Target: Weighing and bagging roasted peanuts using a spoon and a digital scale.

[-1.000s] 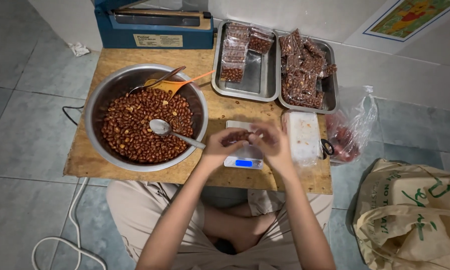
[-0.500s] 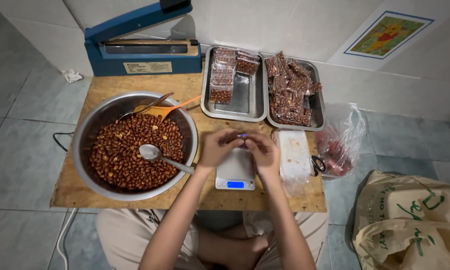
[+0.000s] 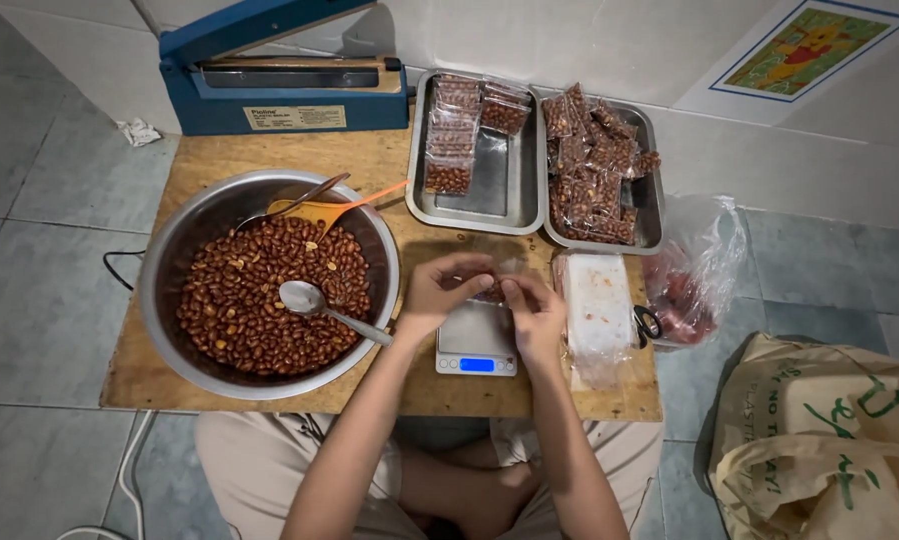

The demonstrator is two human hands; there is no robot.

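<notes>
two hands meet just above the small digital scale (image 3: pixel 476 343), which sits near the front edge of the low wooden board (image 3: pixel 269 160), right of the middle. the left hand (image 3: pixel 447 290) and the right hand (image 3: pixel 531 312) both pinch a small clear packet (image 3: pixel 491 287) of reddish-brown nuts between thumb and fingertips, fingers curled in and close together; the packet is mostly hidden by the fingers, so i cannot tell whether its mouth is open or folded.

to the left, taking up most of that side of the board, stands a big metal bowl (image 3: pixel 169 262) of coated peanuts, with a metal spoon (image 3: pixel 314 301) lying on the heap and its handle reaching toward the left hand. two steel trays sit along the back edge: the left tray (image 3: pixel 504 190) holds a few filled packets, the right tray (image 3: pixel 649 130) a fuller pile. a blue heat sealer (image 3: pixel 269 75) stands at the back left corner.

judging from this, the step in hand looks like handling one filled packet over the scale, weighing or closing it. the next move would call for a steady, level grip so nothing spills, and a clean, flat top edge on the bag.
</notes>
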